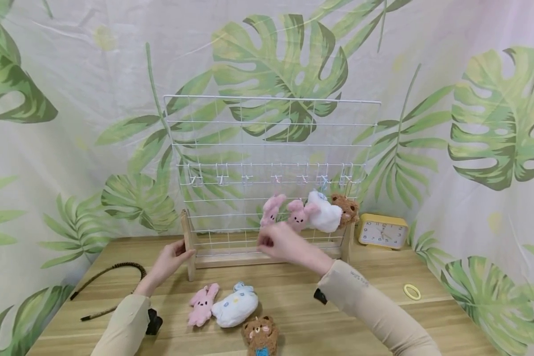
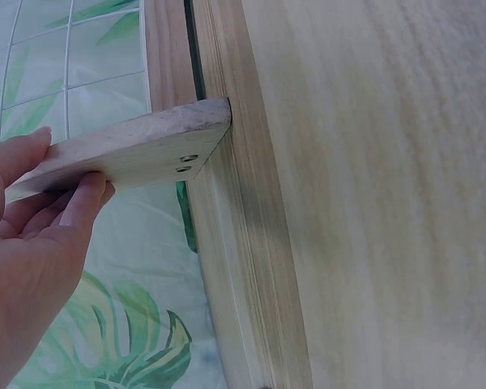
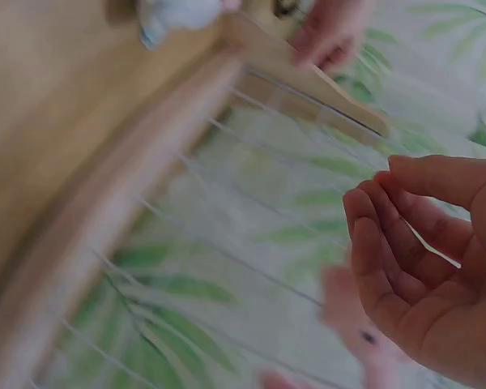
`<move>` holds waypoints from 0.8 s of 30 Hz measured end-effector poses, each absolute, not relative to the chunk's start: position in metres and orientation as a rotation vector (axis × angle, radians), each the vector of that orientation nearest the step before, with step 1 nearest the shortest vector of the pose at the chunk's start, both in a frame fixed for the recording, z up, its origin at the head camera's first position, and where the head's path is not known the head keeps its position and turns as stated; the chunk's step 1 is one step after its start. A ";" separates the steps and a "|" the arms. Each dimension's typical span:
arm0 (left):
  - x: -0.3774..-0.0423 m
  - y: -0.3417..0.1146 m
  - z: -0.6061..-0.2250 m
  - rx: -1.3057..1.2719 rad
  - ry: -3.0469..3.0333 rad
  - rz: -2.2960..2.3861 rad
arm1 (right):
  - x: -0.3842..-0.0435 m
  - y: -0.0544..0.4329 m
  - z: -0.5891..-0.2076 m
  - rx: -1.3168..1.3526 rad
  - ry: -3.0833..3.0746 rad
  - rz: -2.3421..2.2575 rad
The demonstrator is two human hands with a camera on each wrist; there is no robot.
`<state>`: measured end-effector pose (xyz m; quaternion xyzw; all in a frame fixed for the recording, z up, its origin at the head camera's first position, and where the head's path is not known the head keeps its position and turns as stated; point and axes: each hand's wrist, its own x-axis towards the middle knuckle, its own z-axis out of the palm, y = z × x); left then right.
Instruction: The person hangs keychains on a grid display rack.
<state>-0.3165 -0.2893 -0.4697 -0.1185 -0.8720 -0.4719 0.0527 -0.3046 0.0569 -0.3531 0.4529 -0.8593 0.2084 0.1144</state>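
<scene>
My left hand (image 1: 171, 262) grips the wooden side post (image 2: 146, 146) of a white wire grid rack (image 1: 271, 99), thumb on one side and fingers on the other. My right hand (image 1: 287, 244) is in front of the grid, below a hanging pink plush bunny (image 1: 272, 210). Its fingers (image 3: 373, 251) are loosely curled, with nothing visible between them. Beside that bunny hang a second pink plush (image 1: 298, 212), a white plush (image 1: 325, 212) and a brown bear plush (image 1: 346, 210). Several hooks (image 1: 221, 179) line the grid; those on the left carry no plush.
On the table lie a pink bunny plush (image 1: 202, 305), a white plush with blue details (image 1: 237, 306) and a brown bear (image 1: 260, 333). A dark headband (image 1: 135, 267) is at the left. To the right are a yellow clock (image 1: 382, 232) and a yellow ring (image 1: 412, 291).
</scene>
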 end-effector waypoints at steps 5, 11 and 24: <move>-0.315 -0.289 -0.472 -0.353 -2.661 -1.452 | -0.316 0.036 -0.407 1.383 -2.755 0.679; -0.315 -0.289 -0.473 -0.353 -2.654 -1.486 | -0.331 0.018 -0.447 1.376 -2.863 0.731; -0.315 -0.290 -0.468 -0.365 -2.638 -1.470 | -0.344 -0.007 -0.468 1.392 -2.909 0.554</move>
